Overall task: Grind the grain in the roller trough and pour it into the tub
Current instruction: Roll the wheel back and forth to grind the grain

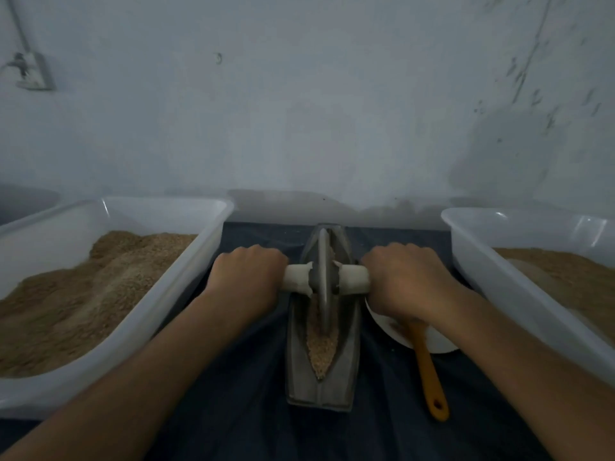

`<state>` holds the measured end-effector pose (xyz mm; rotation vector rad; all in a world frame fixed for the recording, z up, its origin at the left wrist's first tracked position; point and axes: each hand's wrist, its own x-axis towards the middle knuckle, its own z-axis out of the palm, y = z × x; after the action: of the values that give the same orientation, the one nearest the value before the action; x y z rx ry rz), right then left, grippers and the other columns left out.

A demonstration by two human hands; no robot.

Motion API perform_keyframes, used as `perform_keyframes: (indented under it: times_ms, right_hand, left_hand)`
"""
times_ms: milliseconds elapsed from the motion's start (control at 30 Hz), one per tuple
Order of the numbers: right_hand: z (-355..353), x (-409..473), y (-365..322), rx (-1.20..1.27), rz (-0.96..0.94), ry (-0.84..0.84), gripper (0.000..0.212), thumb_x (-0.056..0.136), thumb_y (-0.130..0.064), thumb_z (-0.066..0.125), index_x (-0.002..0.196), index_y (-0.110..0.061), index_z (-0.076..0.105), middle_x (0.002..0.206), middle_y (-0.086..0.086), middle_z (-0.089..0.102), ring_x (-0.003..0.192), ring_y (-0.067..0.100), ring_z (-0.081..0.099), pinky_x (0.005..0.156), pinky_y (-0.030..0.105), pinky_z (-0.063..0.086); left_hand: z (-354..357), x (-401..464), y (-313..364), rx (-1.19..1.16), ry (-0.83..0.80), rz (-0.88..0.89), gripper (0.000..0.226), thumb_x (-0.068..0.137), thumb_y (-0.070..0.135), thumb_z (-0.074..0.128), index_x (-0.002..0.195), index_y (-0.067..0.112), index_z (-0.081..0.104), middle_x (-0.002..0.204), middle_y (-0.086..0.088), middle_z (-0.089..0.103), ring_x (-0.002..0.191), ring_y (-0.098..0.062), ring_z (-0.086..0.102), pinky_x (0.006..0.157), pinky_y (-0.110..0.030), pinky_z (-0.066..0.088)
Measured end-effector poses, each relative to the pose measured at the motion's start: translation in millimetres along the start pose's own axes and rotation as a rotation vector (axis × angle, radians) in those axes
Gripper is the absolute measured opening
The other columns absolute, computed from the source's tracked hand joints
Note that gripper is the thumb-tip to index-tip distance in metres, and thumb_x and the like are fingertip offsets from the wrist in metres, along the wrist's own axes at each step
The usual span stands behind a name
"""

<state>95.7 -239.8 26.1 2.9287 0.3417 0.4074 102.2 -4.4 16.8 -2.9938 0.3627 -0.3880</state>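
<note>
**Both hands on the roller, wheel standing in the grain**

The trough (pixel 322 331) is a long grey metal boat lying on a dark cloth (pixel 233 410), its narrow ends pointing toward and away from the person. Grain (pixel 321 344) fills the groove along its middle, heaped thickest in the nearer half.

A thin metal wheel (pixel 324 277) stands upright on edge in the groove, set a little beyond the trough's middle, with its lower rim sunk in the grain. A pale handle (pixel 352 278) runs crosswise through the wheel and sticks out on both sides of the trough; its covering is torn ragged next to the wheel.

The left hand (pixel 248 277) has its fingers curled tight round the handle's left end, knuckles up. The right hand (pixel 404 281) grips the right end the same way.

Left of the trough sits a white plastic tub (pixel 173 294) heaped with brown grain. Right of the trough sits a second white tub (pixel 519 294), also holding brown material. Between the trough and that right tub lies a white plate (pixel 436 341), partly under the right wrist, with an orange-handled tool (pixel 429 371) resting on it, handle toward the person.

Beyond the trough rises a pale wall (pixel 299 111).
</note>
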Motion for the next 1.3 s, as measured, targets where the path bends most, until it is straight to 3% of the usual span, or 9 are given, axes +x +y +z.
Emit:
perform_keyframes:
  times_ms: [233,400,600,767,933,1033,1100,1300]
  right_hand:
    - [4,3,3,0.012,0.056,-0.026,0.019,0.069,-0.044,0.063,0.078,-0.032,0.052,0.073,-0.009,0.051,0.060,0.010,0.043,0.051,0.028,0.024]
    - [6,56,14,0.004,0.096,-0.036,0.015,0.078,-0.039,0.070,0.085,-0.027,0.063,0.078,-0.004,0.061,0.064,0.014,0.053,0.052,0.026,0.034]
    - [11,44,13,0.007,0.081,-0.015,0.024,0.077,-0.039,0.073,0.096,-0.027,0.066,0.080,-0.004,0.058,0.068,0.017,0.054,0.057,0.028,0.037]
    - [0,-4,0,0.004,0.006,-0.038,0.017,0.071,-0.038,0.066,0.075,-0.032,0.050,0.072,-0.009,0.051,0.060,0.009,0.045,0.050,0.027,0.025]
    - [-3,-9,-2,0.019,0.027,-0.078,0.014,0.067,-0.041,0.061,0.076,-0.033,0.055,0.071,-0.009,0.054,0.060,0.010,0.048,0.050,0.027,0.027]
    - [-2,16,1,0.012,0.080,-0.056,0.019,0.071,-0.041,0.065,0.078,-0.030,0.051,0.075,-0.007,0.052,0.062,0.013,0.044,0.055,0.030,0.028]
    - [-1,33,5,0.008,0.107,-0.017,0.020,0.074,-0.040,0.070,0.086,-0.028,0.059,0.076,-0.005,0.054,0.066,0.015,0.048,0.059,0.031,0.033]
    - [2,42,4,-0.010,0.117,-0.005,0.026,0.077,-0.039,0.075,0.097,-0.026,0.065,0.080,-0.003,0.058,0.072,0.018,0.054,0.065,0.032,0.038]
  left_hand:
    - [-5,14,5,0.038,-0.044,-0.033,0.028,0.088,0.021,0.068,0.116,0.024,0.066,0.107,-0.003,0.066,0.099,-0.026,0.065,0.076,-0.039,0.047]
    - [-2,61,12,-0.030,0.014,-0.123,0.026,0.093,0.019,0.065,0.119,0.020,0.067,0.114,-0.007,0.068,0.106,-0.030,0.064,0.077,-0.039,0.040]
    - [0,55,12,0.017,0.062,-0.070,0.023,0.094,0.017,0.063,0.116,0.019,0.067,0.111,-0.007,0.068,0.104,-0.030,0.065,0.075,-0.039,0.041]
    - [-5,0,2,-0.027,-0.040,0.011,0.019,0.089,0.027,0.067,0.108,0.026,0.067,0.092,0.002,0.062,0.090,-0.023,0.065,0.078,-0.039,0.053]
    - [-7,-7,3,-0.006,-0.017,0.000,0.020,0.086,0.024,0.068,0.105,0.028,0.065,0.080,0.006,0.050,0.080,-0.020,0.058,0.073,-0.037,0.049]
    - [-4,20,7,-0.023,-0.007,-0.055,0.024,0.088,0.021,0.067,0.112,0.022,0.066,0.095,-0.002,0.062,0.090,-0.026,0.062,0.073,-0.038,0.043]
    - [-2,39,11,-0.041,0.032,-0.083,0.023,0.090,0.019,0.066,0.113,0.021,0.066,0.104,-0.004,0.066,0.098,-0.027,0.064,0.074,-0.039,0.040]
    - [3,47,12,-0.037,0.090,-0.087,0.018,0.091,0.018,0.065,0.109,0.021,0.066,0.104,-0.004,0.067,0.097,-0.027,0.065,0.073,-0.038,0.040]
